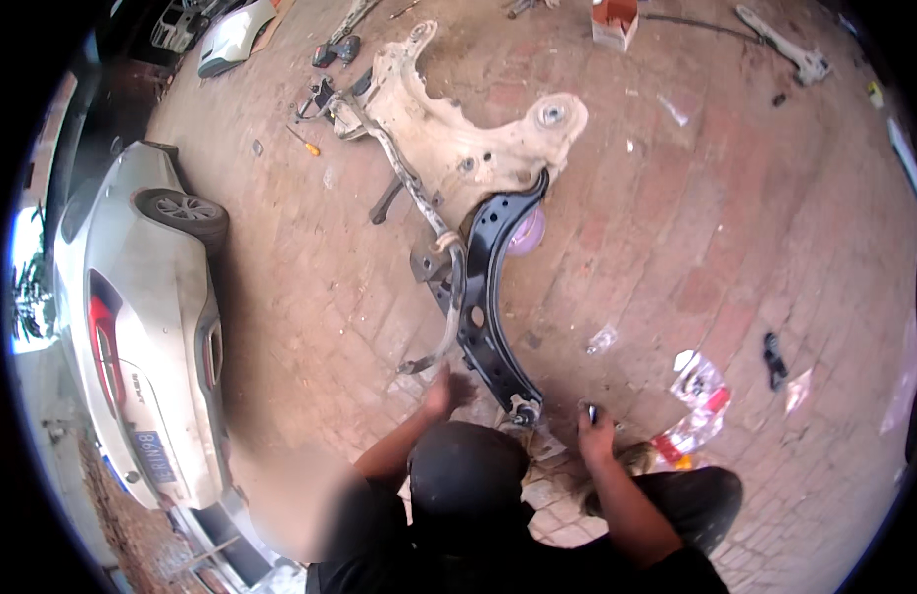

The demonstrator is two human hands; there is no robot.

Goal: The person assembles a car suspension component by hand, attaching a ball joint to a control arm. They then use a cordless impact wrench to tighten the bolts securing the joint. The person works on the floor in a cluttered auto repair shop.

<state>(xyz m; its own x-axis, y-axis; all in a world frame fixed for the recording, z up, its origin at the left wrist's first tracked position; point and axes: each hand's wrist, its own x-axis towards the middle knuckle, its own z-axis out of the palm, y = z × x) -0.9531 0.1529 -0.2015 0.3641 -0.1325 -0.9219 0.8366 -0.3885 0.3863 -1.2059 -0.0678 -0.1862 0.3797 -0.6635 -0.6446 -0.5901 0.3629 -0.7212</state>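
A black car control arm (490, 287) lies from the pale, rust-stained subframe (488, 153) toward me, its ball joint (523, 411) at the near end. Along its left side runs a dirty stabilizer bar (455, 297). My left hand (446, 391) is just left of the control arm's near end, close to the bar's tip; its fingers are partly hidden and blurred. To the right of the ball joint, my right hand (595, 433) is closed around a small dark object (591, 411) with a bright glint, whose kind I cannot make out.
A silver car (146, 327) stands at the left. A yellow-handled screwdriver (305, 144) and a cordless power tool (337, 51) lie beyond the bar. A purple round object (528, 233) sits beside the control arm. Plastic packaging (698, 401) and a black part (774, 361) lie at right.
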